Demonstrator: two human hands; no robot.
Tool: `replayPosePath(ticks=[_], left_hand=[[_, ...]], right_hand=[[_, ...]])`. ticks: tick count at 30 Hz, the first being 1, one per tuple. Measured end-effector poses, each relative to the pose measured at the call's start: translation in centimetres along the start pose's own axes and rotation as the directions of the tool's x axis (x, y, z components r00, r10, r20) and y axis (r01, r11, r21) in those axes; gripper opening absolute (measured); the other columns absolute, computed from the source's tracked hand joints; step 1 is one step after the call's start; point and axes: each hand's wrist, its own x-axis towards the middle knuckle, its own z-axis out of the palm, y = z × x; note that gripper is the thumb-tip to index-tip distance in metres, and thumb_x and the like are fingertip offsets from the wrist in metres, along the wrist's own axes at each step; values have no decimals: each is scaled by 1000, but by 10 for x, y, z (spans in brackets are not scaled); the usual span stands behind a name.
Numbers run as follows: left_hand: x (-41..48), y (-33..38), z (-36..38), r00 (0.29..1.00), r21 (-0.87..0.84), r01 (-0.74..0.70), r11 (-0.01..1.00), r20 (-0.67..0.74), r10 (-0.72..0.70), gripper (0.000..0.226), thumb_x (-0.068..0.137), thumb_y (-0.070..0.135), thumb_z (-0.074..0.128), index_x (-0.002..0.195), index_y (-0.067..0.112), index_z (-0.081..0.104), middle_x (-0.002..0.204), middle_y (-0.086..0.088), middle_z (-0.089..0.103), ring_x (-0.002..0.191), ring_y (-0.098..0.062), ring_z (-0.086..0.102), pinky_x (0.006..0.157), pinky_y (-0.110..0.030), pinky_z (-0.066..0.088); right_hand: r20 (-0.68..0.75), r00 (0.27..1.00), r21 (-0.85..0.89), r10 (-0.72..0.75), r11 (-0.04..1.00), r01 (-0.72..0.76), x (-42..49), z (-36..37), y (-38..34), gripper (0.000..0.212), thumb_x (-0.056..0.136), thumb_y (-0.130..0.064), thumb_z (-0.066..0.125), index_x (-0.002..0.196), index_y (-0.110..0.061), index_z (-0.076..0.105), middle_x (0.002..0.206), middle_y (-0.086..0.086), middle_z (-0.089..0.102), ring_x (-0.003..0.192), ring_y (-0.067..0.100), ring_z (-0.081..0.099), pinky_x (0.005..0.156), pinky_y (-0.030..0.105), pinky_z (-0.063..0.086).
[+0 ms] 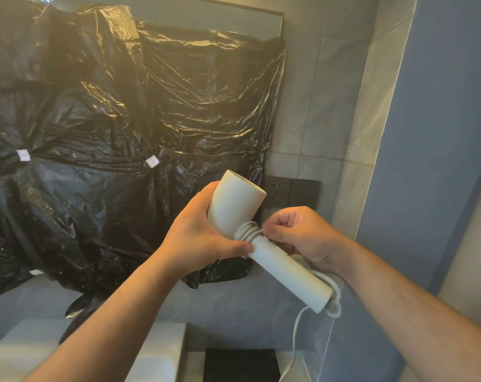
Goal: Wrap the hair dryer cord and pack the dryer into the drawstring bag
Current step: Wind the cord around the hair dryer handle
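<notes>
A white hair dryer (235, 205) is held up in front of the wall, barrel pointing up and away, handle (289, 274) slanting down to the right. My left hand (200, 238) grips the barrel where it meets the handle. Several turns of the white cord (246, 230) circle the top of the handle. My right hand (297, 235) pinches the cord right beside those turns. The rest of the cord (296, 340) loops off the handle's end and hangs down. I see no drawstring bag.
Black plastic sheeting (110, 119) covers the mirror on the wall behind. A dark wall socket (278, 193) sits just behind the dryer. Below are a white basin (151, 354) and a black box (240, 363) on the counter. A blue wall (440, 133) stands at the right.
</notes>
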Motion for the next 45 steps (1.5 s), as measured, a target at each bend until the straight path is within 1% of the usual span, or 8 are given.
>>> replayPosePath(ticks=[9,13,22,26,29,36,40,45], left_hand=[[-16,-3,12,997,-69,-10,998,-75,5,102,50,23,97,133,48,45,119,28,56,114,-2,56,90,-31,54],[-26,-2,31,996,-36,-29,999,-84,26,102,47,35,94,131,54,39,118,35,51,112,2,54,86,-35,56],[-50,6,88,984,-172,-4,985,-175,-26,89,46,48,90,127,40,53,117,18,62,110,-10,61,81,-23,57],[-63,7,107,986,-158,10,987,-162,-36,89,47,46,89,129,34,55,119,8,64,109,-20,63,85,-38,59],[-74,2,117,992,-107,-8,994,-130,-6,96,43,45,92,130,44,51,122,13,63,113,-16,61,92,-39,56],[-102,-13,132,994,46,91,995,-57,-88,102,40,44,93,124,62,38,117,34,55,110,2,57,85,-23,50],[-118,-37,143,987,-84,138,987,-76,-144,98,39,42,92,124,52,46,116,24,59,108,-5,61,79,-21,53],[-148,-70,158,982,-294,118,948,-106,-155,94,37,34,93,124,31,56,109,4,68,97,-11,67,73,-23,55]], right_hand=[[112,984,390,136,905,-169,-2,4,28,11,70,-17,66,69,-7,61,44,0,54,32,6,46,33,16,38],[140,983,424,117,890,-166,-8,-6,48,9,67,-18,64,66,-9,63,41,-3,51,31,3,40,31,13,32],[262,960,423,97,883,-205,-22,-41,97,7,81,-14,62,79,-8,63,56,-3,69,46,5,62,43,16,49],[355,931,460,82,852,-250,-32,-41,132,57,38,-48,91,78,-11,73,69,4,72,55,12,66,47,20,52],[373,925,541,70,793,-278,-43,-35,155,68,33,-48,94,79,-5,71,65,6,70,49,12,63,43,19,49],[334,933,514,137,803,-302,-61,-19,189,53,38,-55,91,70,-16,75,63,9,53,48,14,48,44,21,41],[325,926,511,193,788,-344,-75,-13,197,18,85,-24,62,84,-6,66,63,4,66,49,13,63,45,19,51],[302,927,442,220,829,-341,-83,8,229,18,93,-10,49,87,-8,65,63,-2,70,51,5,66,48,16,51]])
